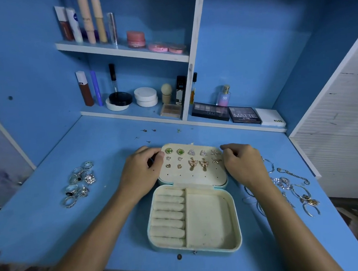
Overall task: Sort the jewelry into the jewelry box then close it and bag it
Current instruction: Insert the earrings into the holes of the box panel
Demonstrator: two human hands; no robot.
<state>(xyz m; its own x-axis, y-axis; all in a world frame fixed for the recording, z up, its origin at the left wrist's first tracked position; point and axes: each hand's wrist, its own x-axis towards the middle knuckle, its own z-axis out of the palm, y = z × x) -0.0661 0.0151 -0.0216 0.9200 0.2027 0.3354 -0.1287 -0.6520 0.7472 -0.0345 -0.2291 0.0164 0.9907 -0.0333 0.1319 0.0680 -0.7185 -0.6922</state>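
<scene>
The open jewelry box point(192, 199) lay mid-desk, its lid gripped at both edges by the curled fingers of the left hand point(143, 171) and right hand point(241, 163). The rings point(80, 183) at left and chains point(290, 189) at right were judged light, slippery and tangle-prone, best pinched singly.

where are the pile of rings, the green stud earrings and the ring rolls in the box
pile of rings point(79, 183): head view, on a ring near the middle of the cluster.
green stud earrings point(169, 150): head view, on the left stud's green stone.
ring rolls point(168, 216): head view, on a middle roll in the box's left compartment.
</scene>
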